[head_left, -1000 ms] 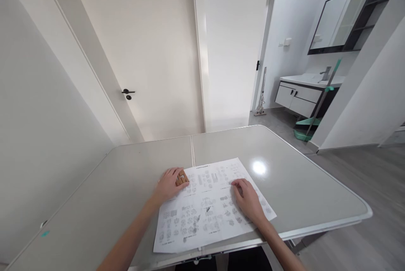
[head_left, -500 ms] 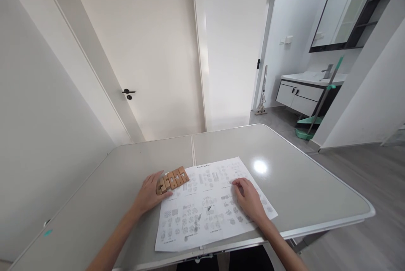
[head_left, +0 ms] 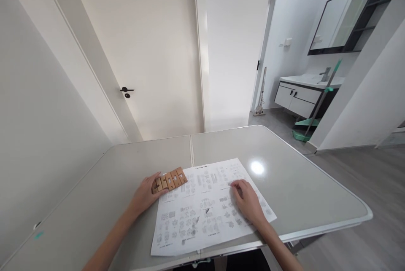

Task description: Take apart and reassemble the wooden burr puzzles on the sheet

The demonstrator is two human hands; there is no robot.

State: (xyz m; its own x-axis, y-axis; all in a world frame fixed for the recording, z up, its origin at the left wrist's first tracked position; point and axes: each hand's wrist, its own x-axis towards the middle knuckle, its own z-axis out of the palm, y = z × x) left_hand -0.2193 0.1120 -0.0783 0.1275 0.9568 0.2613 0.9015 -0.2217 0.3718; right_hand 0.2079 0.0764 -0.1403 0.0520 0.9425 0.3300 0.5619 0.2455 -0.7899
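Observation:
Several flat wooden puzzle pieces (head_left: 173,179) with cut-out slots lie side by side in a slanting row, over the upper left corner of a printed sheet (head_left: 177,237). My left hand (head_left: 146,193) is closed around the left end of the row, fingers on the far edge and thumb along the near edge; it partly hides the end piece. The sheet carries rows of small grey diagrams, too faint to read. On its right part rests my right hand (head_left: 248,199), fingers loosely bent, a gap between thumb and fingers, nothing seen in it.
The grey folding table (head_left: 291,195) has a metal rim and a centre seam. Beyond it stands a white door (head_left: 158,52) with a black handle. To the right are a washbasin cabinet (head_left: 297,96), a mop (head_left: 262,94) and a green dustpan (head_left: 302,135).
My left fingers and thumb have drawn in closer around the wooden pieces, which sit slightly straighter in their row. My right hand stays in nearly the same place. The whole view has shifted slightly.

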